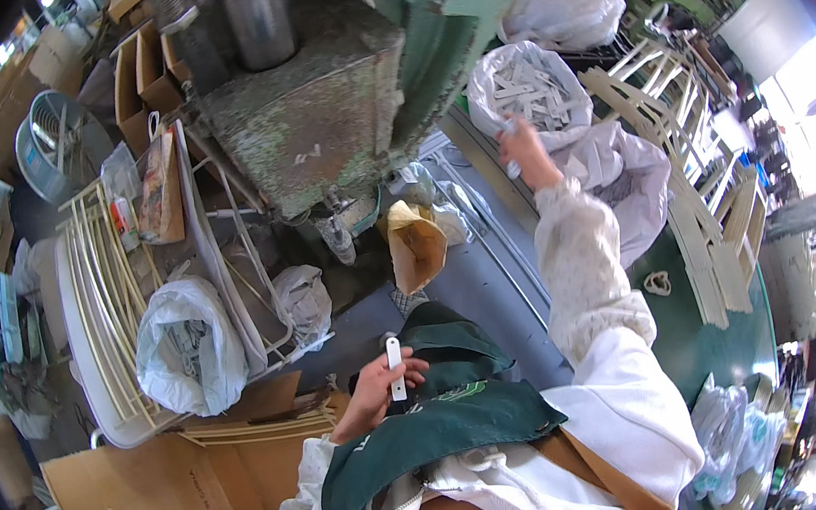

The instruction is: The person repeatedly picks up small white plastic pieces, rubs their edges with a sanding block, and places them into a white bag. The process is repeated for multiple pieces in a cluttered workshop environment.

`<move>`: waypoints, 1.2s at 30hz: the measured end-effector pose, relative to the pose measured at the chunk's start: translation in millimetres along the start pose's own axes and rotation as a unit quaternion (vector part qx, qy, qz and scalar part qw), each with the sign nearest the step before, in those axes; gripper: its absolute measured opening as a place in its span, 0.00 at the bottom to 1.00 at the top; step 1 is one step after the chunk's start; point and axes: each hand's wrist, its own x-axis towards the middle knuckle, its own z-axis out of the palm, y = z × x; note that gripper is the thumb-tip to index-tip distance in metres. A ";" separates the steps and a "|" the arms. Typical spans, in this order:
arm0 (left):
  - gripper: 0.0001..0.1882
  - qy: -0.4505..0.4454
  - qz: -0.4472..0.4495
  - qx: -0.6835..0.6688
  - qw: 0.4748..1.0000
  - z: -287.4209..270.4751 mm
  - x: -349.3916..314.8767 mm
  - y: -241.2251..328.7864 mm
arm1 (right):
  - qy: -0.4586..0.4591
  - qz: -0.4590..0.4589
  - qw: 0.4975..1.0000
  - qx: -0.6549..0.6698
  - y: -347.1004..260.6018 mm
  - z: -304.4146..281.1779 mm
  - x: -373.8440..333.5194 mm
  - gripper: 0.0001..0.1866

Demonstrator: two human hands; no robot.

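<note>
My left hand [374,394] is low in front of the dark green apron [438,431]. Its fingers close on a flat white strip [396,369] with small holes, held upright. My right arm stretches far forward to the right. My right hand [531,154] is at the near left edge of an open white sack [481,95] full of loose flat white strips [533,100]. Whitish pieces that look like the same strips show at its closed fingers; how many it holds I cannot tell.
A worn green machine [314,135] stands straight ahead. On the left are a white sack of grey-white parts [211,378] and a large cardboard box [144,502]. Another open sack [646,177] and stacked pale slats [706,266] lie on the green table [672,316] at right.
</note>
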 end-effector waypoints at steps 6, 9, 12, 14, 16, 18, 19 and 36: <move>0.14 0.081 0.093 -0.036 0.992 -0.2 -2.9 30.6 | -0.356 0.039 0.928 0.101 -68.7 148.6 -133.1 0.13; 0.15 0.123 0.158 -0.089 0.976 3.3 11.3 64.4 | -0.337 0.063 0.925 0.165 -65.5 170.8 -140.2 0.13; 0.14 0.122 0.202 -0.109 0.966 1.3 18.3 81.3 | -0.330 0.059 0.928 0.161 -68.5 179.9 -135.7 0.13; 0.14 0.126 0.218 -0.117 0.961 2.1 21.9 89.1 | -0.322 0.080 0.933 0.142 -72.9 181.5 -133.9 0.13; 0.15 0.126 0.228 -0.112 0.959 -0.3 26.3 92.7 | -0.321 0.114 0.927 0.156 -71.8 183.5 -131.9 0.14; 0.15 0.119 0.240 -0.138 0.954 0.9 31.2 98.7 | -0.328 0.161 0.909 0.201 -66.6 186.1 -128.5 0.14; 0.16 0.116 0.245 -0.165 0.948 3.1 31.3 104.3 | -0.331 0.186 0.901 0.211 -68.4 185.8 -128.3 0.14; 0.13 0.379 0.370 0.283 0.800 -4.0 35.2 101.9 | -0.348 0.205 0.889 0.216 -68.2 187.3 -128.1 0.15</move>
